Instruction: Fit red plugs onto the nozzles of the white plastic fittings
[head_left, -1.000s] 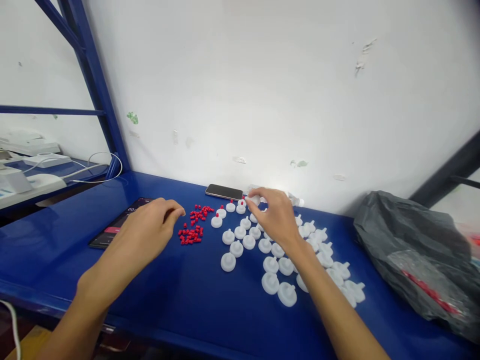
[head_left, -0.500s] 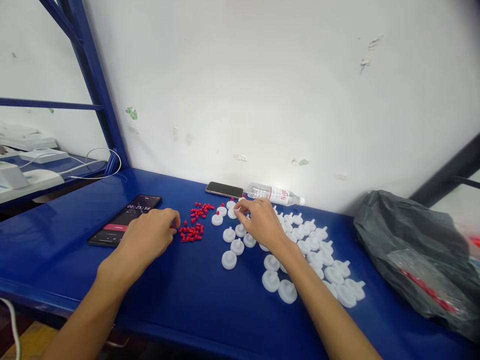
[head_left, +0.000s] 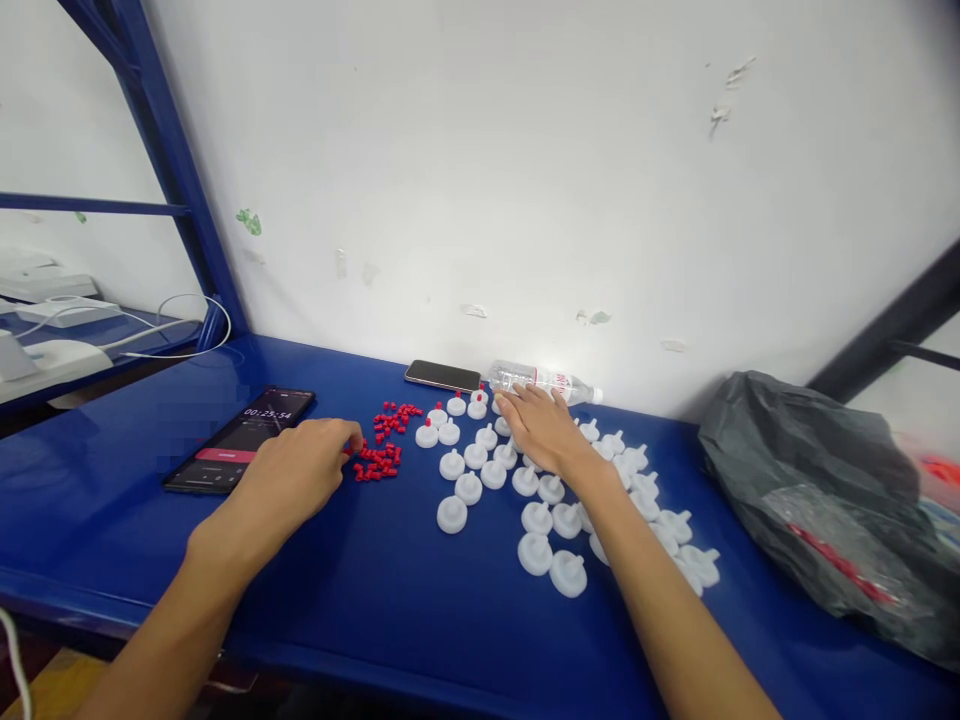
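Small red caps (head_left: 379, 460) lie in a loose group left of the middle of the blue table. My left hand (head_left: 311, 460) rests at their left edge, fingertips closed together; what they pinch, if anything, is too small to name. White round pieces with spouts (head_left: 451, 514) spread from the middle to the right. Several at the back, such as one white piece with a red cap (head_left: 427, 433), carry red tips. Over the back of the white pieces my right hand (head_left: 541, 425) is spread palm down, fingers apart, holding nothing visible. It hides some pieces below.
A phone showing a timer (head_left: 244, 440) lies at the left. Another phone (head_left: 442, 376) and a clear bottle (head_left: 544, 382) lie along the wall. A dark plastic bag (head_left: 810, 500) stands at the right. Blue frame bars (head_left: 161, 150) rise at the left.
My right hand has moved right and its fingers have spread, uncovering white pieces near the middle. My left hand stays by the red caps. The view has shifted slightly.
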